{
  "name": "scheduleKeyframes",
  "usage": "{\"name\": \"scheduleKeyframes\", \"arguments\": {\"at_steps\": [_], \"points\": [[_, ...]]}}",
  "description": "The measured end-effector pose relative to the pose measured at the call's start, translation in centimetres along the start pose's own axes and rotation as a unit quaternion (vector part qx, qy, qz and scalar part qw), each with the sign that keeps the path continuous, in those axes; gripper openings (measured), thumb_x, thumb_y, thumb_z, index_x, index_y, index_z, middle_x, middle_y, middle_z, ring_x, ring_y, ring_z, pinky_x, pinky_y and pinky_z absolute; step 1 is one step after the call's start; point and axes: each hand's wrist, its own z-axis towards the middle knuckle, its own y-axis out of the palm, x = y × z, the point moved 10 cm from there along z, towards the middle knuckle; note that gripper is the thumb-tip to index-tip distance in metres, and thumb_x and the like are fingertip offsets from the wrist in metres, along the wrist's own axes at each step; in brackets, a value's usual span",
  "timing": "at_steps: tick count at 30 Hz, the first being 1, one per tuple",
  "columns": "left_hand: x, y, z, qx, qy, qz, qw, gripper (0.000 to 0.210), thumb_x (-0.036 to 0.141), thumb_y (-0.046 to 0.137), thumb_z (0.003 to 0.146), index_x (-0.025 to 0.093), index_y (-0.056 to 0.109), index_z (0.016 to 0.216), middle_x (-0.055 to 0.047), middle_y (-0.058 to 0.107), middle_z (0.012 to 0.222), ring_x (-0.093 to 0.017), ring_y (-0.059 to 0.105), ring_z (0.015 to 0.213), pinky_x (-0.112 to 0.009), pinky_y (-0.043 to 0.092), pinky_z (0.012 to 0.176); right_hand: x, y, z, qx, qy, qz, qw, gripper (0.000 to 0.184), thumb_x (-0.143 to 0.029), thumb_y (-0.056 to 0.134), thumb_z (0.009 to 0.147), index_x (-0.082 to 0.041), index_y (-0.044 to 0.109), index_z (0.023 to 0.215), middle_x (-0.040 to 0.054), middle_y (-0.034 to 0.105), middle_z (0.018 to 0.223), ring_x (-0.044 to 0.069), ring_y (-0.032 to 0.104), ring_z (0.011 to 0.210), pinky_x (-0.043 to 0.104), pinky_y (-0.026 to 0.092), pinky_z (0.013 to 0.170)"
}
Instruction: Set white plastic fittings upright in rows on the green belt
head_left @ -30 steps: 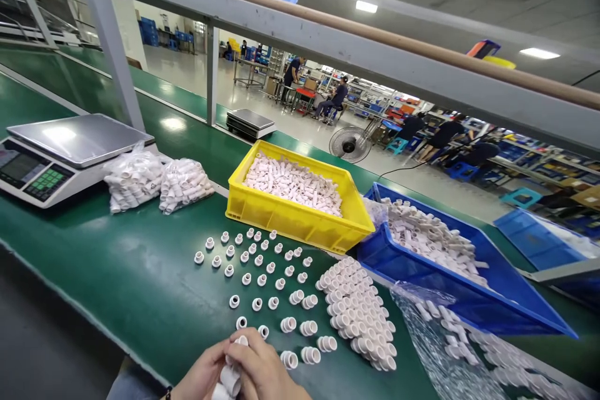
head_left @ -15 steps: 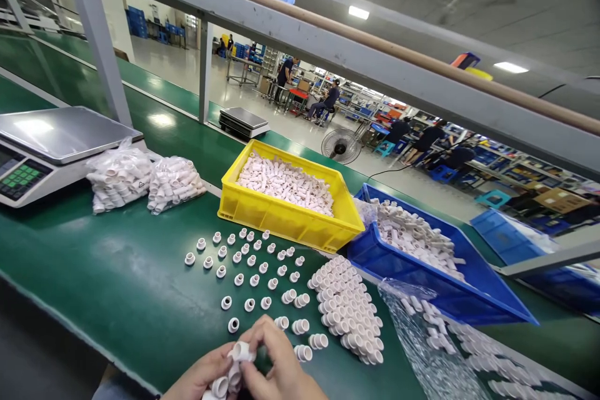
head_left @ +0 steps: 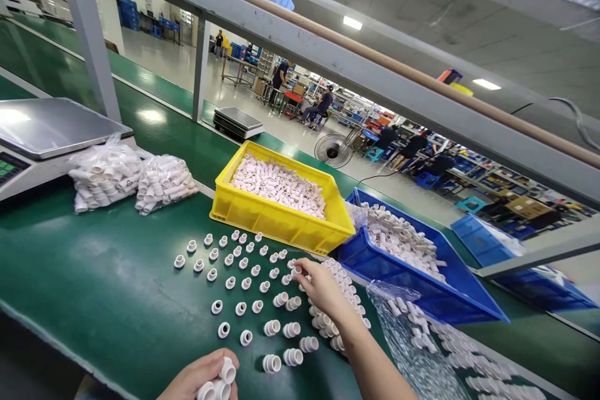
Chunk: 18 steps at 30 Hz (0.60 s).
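My left hand, at the bottom edge, is closed around several white plastic pipe fittings. Farther out, my right hand pinches a small white fitting at the right end of the rows, its fingertips low over the table. Loose flanged fittings stand spaced apart on the green table. Nearer to me are stacked-looking ribbed pieces. My right forearm partly covers a dense cluster of white fittings.
Behind the rows sit a yellow bin and a blue bin, both holding white parts. Two filled plastic bags lie beside a scale at left. Clear plastic sheeting lies at right. A metal frame crosses above.
My right hand has left the fittings at my left hand and reached forward and right to the rows. The left hand keeps its fittings. The view has shifted slightly.
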Motion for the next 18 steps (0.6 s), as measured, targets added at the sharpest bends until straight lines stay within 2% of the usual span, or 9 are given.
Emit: {"name": "scheduleKeyframes", "arguments": {"at_steps": [6,10,18], "points": [[-0.2,-0.4,0.2,-0.003,0.000,-0.001,1.000,0.027,0.042,0.052,0.079,0.015,0.055,0.076,-0.009,0.065,0.064,-0.006,0.043,0.034,-0.017,0.016,0.035,1.7,3.0,1.4,-0.052,-0.012,-0.129,0.990,0.013,-0.016,0.045,0.082,-0.018,0.058,0.081,0.0039,0.062,0.084,0.015,0.058,0.080,0.021,0.041,0.071],[-0.3,-0.5,0.4,-0.014,0.008,0.010,1.000,0.031,0.045,0.054,0.077,0.015,0.053,0.069,-0.009,0.064,0.063,-0.005,0.042,0.036,-0.017,0.014,0.035,2.2,4.0,1.7,-0.069,-0.011,-0.152,0.986,0.011,-0.015,0.048,0.078,-0.017,0.058,0.074,0.0055,0.062,0.081,0.017,0.058,0.078,0.022,0.040,0.070],[-0.6,-0.9,0.7,-0.014,0.011,0.025,1.000,0.040,0.054,0.056,0.072,0.014,0.052,0.065,-0.007,0.062,0.059,-0.005,0.041,0.036,-0.018,0.014,0.035,3.3,5.9,2.4,-0.100,-0.012,-0.172,0.980,0.011,-0.013,0.050,0.077,-0.016,0.060,0.073,0.0058,0.063,0.082,0.016,0.058,0.080,0.021,0.038,0.071]]}}
